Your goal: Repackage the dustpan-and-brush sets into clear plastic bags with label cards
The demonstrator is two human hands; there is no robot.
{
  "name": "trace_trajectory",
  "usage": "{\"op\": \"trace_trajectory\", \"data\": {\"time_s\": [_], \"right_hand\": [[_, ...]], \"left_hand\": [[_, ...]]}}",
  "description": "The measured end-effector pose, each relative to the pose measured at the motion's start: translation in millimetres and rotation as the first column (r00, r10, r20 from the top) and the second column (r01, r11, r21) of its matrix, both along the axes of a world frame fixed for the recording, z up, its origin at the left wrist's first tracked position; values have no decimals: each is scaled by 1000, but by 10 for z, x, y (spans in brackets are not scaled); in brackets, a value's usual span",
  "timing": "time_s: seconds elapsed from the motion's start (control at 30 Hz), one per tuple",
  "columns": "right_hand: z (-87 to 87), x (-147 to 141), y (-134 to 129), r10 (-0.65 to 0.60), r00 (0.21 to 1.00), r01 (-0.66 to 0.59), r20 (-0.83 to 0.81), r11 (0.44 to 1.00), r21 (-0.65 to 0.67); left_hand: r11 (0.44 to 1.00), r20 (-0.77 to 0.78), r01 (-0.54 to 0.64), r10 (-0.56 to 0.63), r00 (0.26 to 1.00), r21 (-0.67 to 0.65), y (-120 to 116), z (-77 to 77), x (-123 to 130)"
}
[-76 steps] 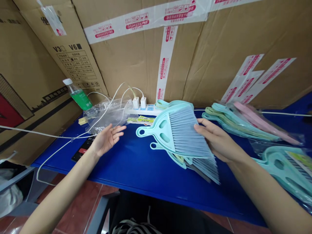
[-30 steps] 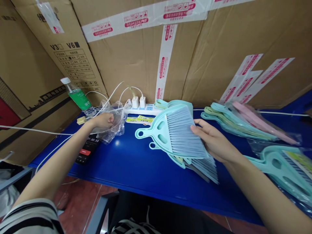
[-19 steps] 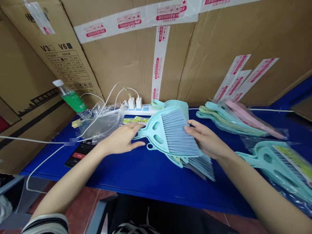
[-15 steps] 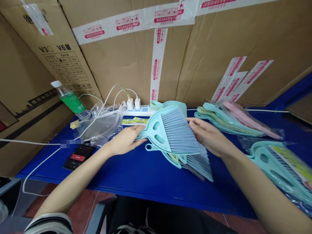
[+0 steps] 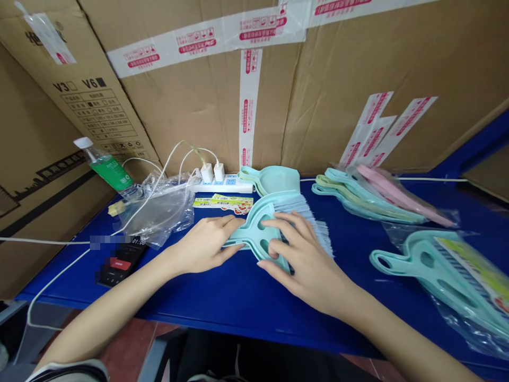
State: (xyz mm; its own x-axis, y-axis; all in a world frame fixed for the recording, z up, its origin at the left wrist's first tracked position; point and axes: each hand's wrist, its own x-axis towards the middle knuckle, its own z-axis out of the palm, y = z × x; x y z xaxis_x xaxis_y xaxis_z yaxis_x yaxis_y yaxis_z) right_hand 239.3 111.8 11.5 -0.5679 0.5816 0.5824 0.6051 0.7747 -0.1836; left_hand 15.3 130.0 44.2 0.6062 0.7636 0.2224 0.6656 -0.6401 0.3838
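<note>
Three items, left end: a clear PET bottle with a green label, tilted; a crinkled clear plastic bag lying on the glossy blue table; a black phone, its screen reading 01:00.

Back edge: a white power strip with two white cube chargers and thin white cables, set before corrugated cardboard cartons banded with printed packing tape.

Left hand: on the hand broom's handle, thumb and fingers to either side.

Grip, left: not visibly clenched; whether it clamps, cannot tell.

Hand broom: lying flat on the table, between both hands; smooth mint plastic head with oval slots, rounded handle, fine pale blue synthetic bristles.

Right hand: palm down over the slotted head, fingers spread and flat.

Grip, right: released, pressing only.

Dustpan: a mint plastic scoop, just behind the broom.

Right end: a row of mint, green and pink handled plastic pieces in film; a mint hand broom sealed in a clear bag.
</note>
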Motion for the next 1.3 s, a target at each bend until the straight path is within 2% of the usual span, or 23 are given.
{"op": "trace_trajectory", "data": {"time_s": [0.13,0.3,0.43,0.53,0.67,0.87,1.07,1.17,1.3], "right_hand": [[54,48,-11,-50,998,51,-32,998,27],[77,99,-6,-192,981,194,-29,966,173],[103,236,49,-325,946,310,7,910,276],[119,343,90,-427,903,396,50,870,295],[112,373,101,-463,876,429,136,876,219],[80,241,79,-378,876,410,299,911,-48],[102,133,62,-315,851,431,421,876,-216],[131,132,64,-285,839,436,464,863,-257],[145,166,75,-252,850,404,462,876,-264]], "left_hand": [[987,-154,124,-107,982,102,92,43,62],[968,-196,210,-181,964,140,297,137,252],[963,-233,197,-152,961,185,596,219,335],[957,-162,207,-176,971,202,925,272,334],[974,-111,141,-123,986,177,1398,294,376],[978,-200,146,-115,973,147,1902,181,531],[981,-302,148,-105,948,124,2056,116,493],[982,-347,163,-121,930,94,2064,142,432],[984,-376,160,-118,919,81,2061,175,389]]}}
